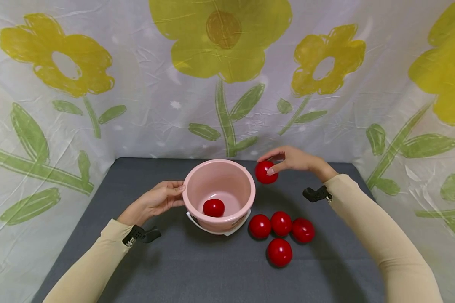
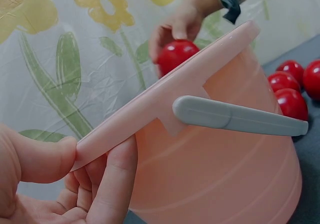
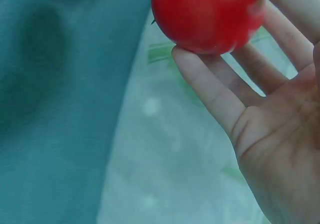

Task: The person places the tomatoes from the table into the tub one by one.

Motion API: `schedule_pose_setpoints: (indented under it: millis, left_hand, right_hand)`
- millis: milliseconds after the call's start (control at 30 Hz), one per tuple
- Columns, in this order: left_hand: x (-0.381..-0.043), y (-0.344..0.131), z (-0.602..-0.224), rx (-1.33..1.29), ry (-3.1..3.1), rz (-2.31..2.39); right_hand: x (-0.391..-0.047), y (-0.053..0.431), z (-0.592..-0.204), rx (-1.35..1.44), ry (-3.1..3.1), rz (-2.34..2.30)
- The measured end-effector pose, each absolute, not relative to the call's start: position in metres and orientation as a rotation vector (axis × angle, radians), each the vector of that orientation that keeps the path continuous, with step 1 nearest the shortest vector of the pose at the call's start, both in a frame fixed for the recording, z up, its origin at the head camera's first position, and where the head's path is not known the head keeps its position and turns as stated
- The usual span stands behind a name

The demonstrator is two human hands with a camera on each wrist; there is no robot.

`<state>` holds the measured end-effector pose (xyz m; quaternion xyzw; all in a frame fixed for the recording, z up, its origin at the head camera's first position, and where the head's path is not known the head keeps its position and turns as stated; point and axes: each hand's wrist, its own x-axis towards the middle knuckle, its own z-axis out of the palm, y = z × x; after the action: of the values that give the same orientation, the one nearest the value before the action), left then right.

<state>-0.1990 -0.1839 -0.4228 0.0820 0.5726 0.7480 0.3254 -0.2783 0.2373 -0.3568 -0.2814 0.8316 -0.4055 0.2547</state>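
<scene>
Item 1, red ball [image 1: 263,176]: I am seeing the right hand [image 1: 297,159] gripping it between thumb and fingers, above the table [image 1: 167,269], at two o'clock from the pink bucket [image 1: 216,181]. I am judging it light, firm and slick from its gloss, and favouring a hold across its widest girth.
Item 2, pink bucket: the left hand [image 1: 157,200] is pinching its rim at nine o'clock. I am guessing light, fairly stiff plastic; the rim is seeming the surest hold. Another red ball [image 1: 213,208] is lying inside, toward six o'clock.
Item 3, four red balls [image 1: 281,223]: sitting at four o'clock.
Markings: I am reading no brand, label or lettering.
</scene>
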Motion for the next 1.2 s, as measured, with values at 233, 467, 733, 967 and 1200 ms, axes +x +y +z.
schedule_pose_setpoints:
  millis: [233, 467, 733, 967, 1200]
  left_hand:
    - [-0.199, -0.184, -0.421, 0.208, 1.497, 1.966]
    - [-0.199, -0.184, -0.421, 0.212, 1.501, 1.963]
    - [-0.200, -0.184, -0.423, 0.204, 1.494, 1.966]
    - [-0.200, -0.186, -0.423, 0.212, 1.475, 1.964]
    - [-0.200, -0.185, -0.423, 0.219, 1.469, 1.961]
  right_hand:
    - [-0.286, 0.212, -0.334, -0.865, 2.278, -1.054]
    - [-0.290, 0.178, -0.320, -0.898, 2.237, -0.996]
    - [-0.295, 0.138, -0.314, -0.925, 2.185, -0.943]
    - [-0.298, 0.107, -0.320, -1.010, 2.081, -0.965]
    - [-0.299, 0.084, -0.330, -1.055, 2.001, -0.951]
